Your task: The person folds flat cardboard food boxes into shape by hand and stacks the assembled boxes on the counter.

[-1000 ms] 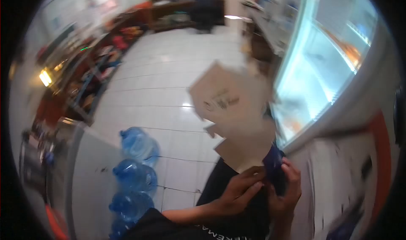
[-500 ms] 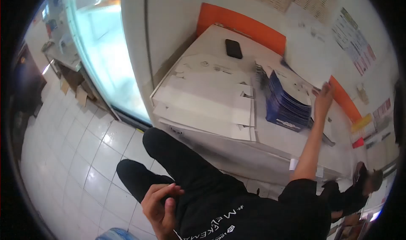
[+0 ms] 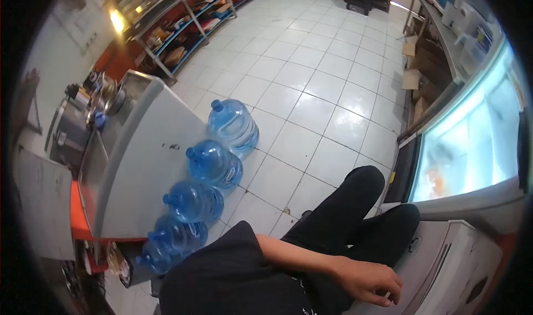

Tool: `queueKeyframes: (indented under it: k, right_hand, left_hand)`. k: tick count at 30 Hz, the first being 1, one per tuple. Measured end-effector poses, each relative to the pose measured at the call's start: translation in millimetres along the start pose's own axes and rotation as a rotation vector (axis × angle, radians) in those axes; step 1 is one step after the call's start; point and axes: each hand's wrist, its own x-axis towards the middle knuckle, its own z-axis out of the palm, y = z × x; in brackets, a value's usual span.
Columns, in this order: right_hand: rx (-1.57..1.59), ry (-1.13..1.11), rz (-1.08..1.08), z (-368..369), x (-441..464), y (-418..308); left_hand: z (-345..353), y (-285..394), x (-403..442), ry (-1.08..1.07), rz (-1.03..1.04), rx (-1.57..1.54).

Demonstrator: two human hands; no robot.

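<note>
My left hand (image 3: 369,281) reaches across my lap from a black sleeve, beside the edge of the pale table (image 3: 413,279). Its fingers are curled in towards the thumb. A small pale spot shows at the fingertips, too small to name. White card sheets (image 3: 466,270) lie on the table just right of the hand. My right hand is outside the view.
Several blue water jugs (image 3: 233,123) stand in a row on the tiled floor (image 3: 302,98), against a grey-white counter panel (image 3: 150,159). A lit glass-fronted case (image 3: 472,143) stands at right. Stocked shelves (image 3: 189,23) line the far left.
My view has swung left, from the table with the phone and blue stack to the floor and jugs. My right hand has left the view. My left hand now appears beside the table.
</note>
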Motion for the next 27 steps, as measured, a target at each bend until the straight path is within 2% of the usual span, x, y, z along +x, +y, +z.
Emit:
queueKeyframes:
  k: [8, 14, 17, 20, 23, 26, 27]
  right_hand:
    - [0.121, -0.139, -0.13, 36.5, 3.4, -39.4]
    - [0.143, -0.154, -0.127, 34.7, -1.4, -43.0]
    - [0.15, -0.148, -0.128, 30.2, -2.7, -40.4]
    - [0.149, -0.149, -0.128, 25.6, -5.4, -41.2]
    - [0.158, -0.132, -0.131, 20.0, -9.2, -42.2]
    - [0.161, -0.115, -0.133, 13.2, -14.1, -39.3]
    - [0.161, -0.112, -0.131, 10.4, -15.7, -38.8]
  left_hand:
    - [1.8, -19.3, 0.1, 0.01, 0.093, 0.087]
    - [-2.1, -12.4, 3.5, 0.006, 0.002, 0.075]
    - [4.1, -44.5, 16.6, -0.094, 0.114, 0.12]
    - [13.8, -14.9, 49.6, -0.224, 0.03, 0.214]
    - [47.5, -53.4, 94.7, -0.123, 0.416, 0.381]
    - [65.5, -72.4, 146.6, -0.293, 0.601, 0.615]
    - [73.9, -86.6, 155.5, -0.233, 0.64, 0.798]
